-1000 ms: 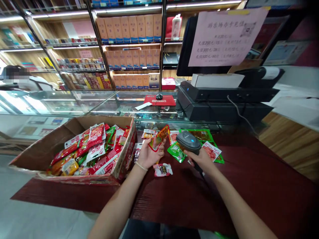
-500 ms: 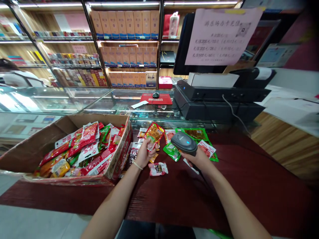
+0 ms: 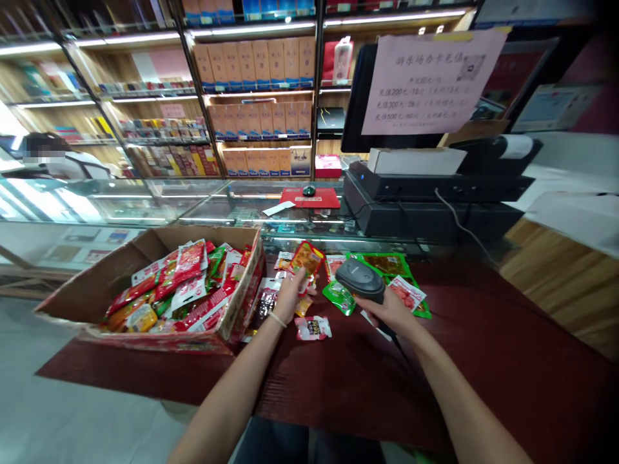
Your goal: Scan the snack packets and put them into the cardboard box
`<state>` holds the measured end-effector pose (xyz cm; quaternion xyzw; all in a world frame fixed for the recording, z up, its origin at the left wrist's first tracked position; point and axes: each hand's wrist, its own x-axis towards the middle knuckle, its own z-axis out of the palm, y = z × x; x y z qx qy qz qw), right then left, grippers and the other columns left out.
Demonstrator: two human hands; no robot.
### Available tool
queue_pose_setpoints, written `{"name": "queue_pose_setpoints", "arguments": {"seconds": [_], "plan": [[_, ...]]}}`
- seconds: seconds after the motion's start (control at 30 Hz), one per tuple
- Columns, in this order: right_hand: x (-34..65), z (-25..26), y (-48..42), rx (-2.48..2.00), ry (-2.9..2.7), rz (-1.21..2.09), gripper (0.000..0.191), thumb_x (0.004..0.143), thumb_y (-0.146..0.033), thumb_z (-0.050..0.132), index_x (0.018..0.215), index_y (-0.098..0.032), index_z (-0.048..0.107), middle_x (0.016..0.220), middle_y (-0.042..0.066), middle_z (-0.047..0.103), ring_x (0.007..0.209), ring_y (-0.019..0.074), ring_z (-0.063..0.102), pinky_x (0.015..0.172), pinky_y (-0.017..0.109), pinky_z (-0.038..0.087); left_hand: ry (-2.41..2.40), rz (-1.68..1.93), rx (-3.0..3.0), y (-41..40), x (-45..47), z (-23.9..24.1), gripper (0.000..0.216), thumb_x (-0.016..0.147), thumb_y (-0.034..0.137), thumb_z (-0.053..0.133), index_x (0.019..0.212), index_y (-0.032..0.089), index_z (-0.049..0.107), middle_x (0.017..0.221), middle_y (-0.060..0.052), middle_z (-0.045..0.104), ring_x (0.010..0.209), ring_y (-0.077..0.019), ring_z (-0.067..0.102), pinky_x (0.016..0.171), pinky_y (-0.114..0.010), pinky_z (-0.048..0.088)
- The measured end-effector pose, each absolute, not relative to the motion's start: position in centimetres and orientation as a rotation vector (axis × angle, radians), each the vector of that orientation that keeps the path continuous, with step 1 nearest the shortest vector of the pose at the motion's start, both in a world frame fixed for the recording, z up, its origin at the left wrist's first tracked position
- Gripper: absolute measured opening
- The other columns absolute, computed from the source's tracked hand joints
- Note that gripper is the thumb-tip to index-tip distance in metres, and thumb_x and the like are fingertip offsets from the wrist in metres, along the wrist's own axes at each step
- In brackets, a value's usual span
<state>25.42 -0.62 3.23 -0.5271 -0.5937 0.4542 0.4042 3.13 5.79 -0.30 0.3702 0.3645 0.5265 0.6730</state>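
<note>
My left hand point(image 3: 290, 295) is closed on a red-edged snack packet point(image 3: 307, 259), its orange-brown contents showing, held above the dark red table point(image 3: 348, 380). In my right hand point(image 3: 387, 310) is a black barcode scanner point(image 3: 360, 278), its head pointing left toward that packet. A green packet point(image 3: 339, 296) lies between the hands, and a pink-and-white packet point(image 3: 313, 328) rests nearer to me. Beyond the scanner are a larger green packet point(image 3: 387, 263) and a red-and-white packet point(image 3: 407, 293). A dark packet point(image 3: 265, 303) lies left of my left hand.
An open cardboard box point(image 3: 159, 345) full of snack packets stands at the left. Behind the table runs a glass counter point(image 3: 193, 200) with a mouse point(image 3: 309, 191) on a red mat point(image 3: 322, 199). A monitor and black cash drawer point(image 3: 435, 216) stand at the right. A person point(image 3: 77, 161) is at far left.
The view has shifted, so most things sit slightly farther right. My left hand has tilted the packet a little; the scanner stays in my right hand.
</note>
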Motion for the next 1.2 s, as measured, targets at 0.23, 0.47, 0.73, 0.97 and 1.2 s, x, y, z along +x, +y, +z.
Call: {"name": "queue_pose_setpoints", "arguments": {"seconds": [0.23, 0.47, 0.73, 0.97, 1.2], "plan": [[25.5, 3.4, -0.7, -1.245, -1.422, 1.179, 0.042, 0.075, -0.056, 0.071, 0.063, -0.022, 0.05, 0.046, -0.003, 0.049, 0.036, 0.0124, 0.046, 0.039, 0.027, 0.035, 1.188, 1.432, 1.606, 1.9, 0.9, 7.9, 0.027, 0.081, 0.042, 0.066, 0.096, 0.019, 0.066, 0.093, -0.004, 0.069, 0.089, -0.0212, 0.063, 0.079, -0.031, 0.049], [24.7, 4.3, -1.0, -1.198, -1.534, 1.155, 0.045, 0.08, -0.055, 0.067, 0.057, -0.021, 0.051, 0.045, -0.002, 0.048, 0.038, 0.0113, 0.046, 0.042, 0.026, 0.036, 1.933, 1.485, 1.787, -1.4, -12.4, 13.4, 0.04, 0.084, 0.051, 0.058, 0.109, 0.02, 0.06, 0.094, -0.004, 0.068, 0.082, -0.0206, 0.063, 0.075, -0.03, 0.047], [22.2, 6.3, -1.1, -1.148, -1.604, 1.101, 0.044, 0.08, -0.055, 0.067, 0.058, -0.021, 0.05, 0.044, -0.003, 0.048, 0.039, 0.0103, 0.044, 0.045, 0.026, 0.036, 2.1, 1.095, 1.861, -2.3, -20.1, 10.9, 0.03, 0.086, 0.042, 0.056, 0.103, 0.021, 0.068, 0.103, -0.006, 0.073, 0.096, -0.0235, 0.067, 0.087, -0.033, 0.048], [23.9, 5.8, -0.6, -1.173, -1.545, 1.079, 0.044, 0.08, -0.052, 0.069, 0.057, -0.02, 0.05, 0.046, -0.002, 0.05, 0.038, 0.0103, 0.047, 0.042, 0.025, 0.035, 1.969, 1.134, 2.012, -2.2, -15.5, 12.4, 0.03, 0.089, 0.04, 0.052, 0.108, 0.023, 0.068, 0.106, -0.004, 0.074, 0.094, -0.0211, 0.068, 0.084, -0.03, 0.05], [28.7, 5.6, -0.8, -1.241, -1.409, 0.99, 0.037, 0.076, -0.049, 0.074, 0.064, -0.021, 0.051, 0.046, -0.004, 0.05, 0.035, 0.011, 0.044, 0.038, 0.025, 0.033, 1.561, 1.039, 2.193, 0.3, -4.2, 11.4, 0.028, 0.091, 0.038, 0.051, 0.106, 0.023, 0.068, 0.102, -0.004, 0.074, 0.09, -0.0205, 0.069, 0.081, -0.029, 0.051]]}}
